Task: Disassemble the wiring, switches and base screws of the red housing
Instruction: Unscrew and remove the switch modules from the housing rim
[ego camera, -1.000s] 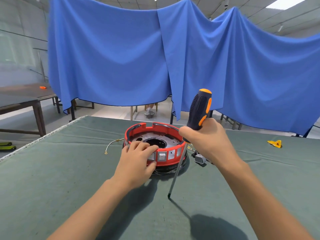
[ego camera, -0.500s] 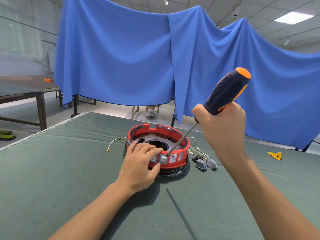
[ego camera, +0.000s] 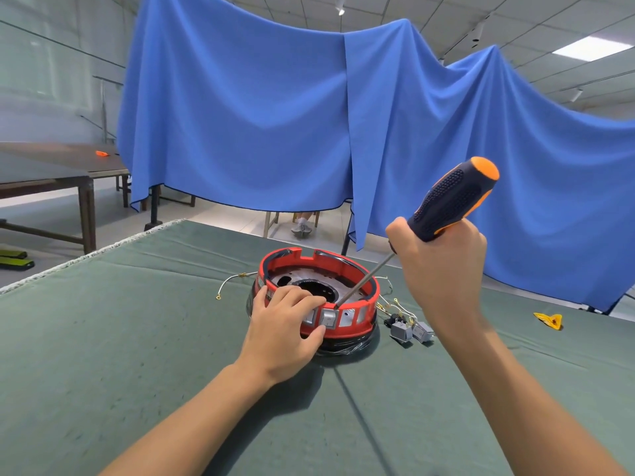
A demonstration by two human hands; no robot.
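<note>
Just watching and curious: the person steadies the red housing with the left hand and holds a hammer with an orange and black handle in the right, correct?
Not quite. The head view shows the right hand gripping a screwdriver, not a hammer, its tip at the rim of the red housing. The left hand does steady it.

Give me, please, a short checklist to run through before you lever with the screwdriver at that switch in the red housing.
1. Housing steadied: ok, the left hand grips the near wall of the red housing, fingers over the rim.
2. Tool grip: ok, the right hand grips the screwdriver handle.
3. Tip position: ok, it sits just inside the rim behind the mounted switch.
4. Fingers away from the tip: not ok, the left fingertips lie close beside it.
5. Wires behind the switch freed: cannot tell.
6. Removed switches out of the way: ok, they lie right of the housing.
</note>
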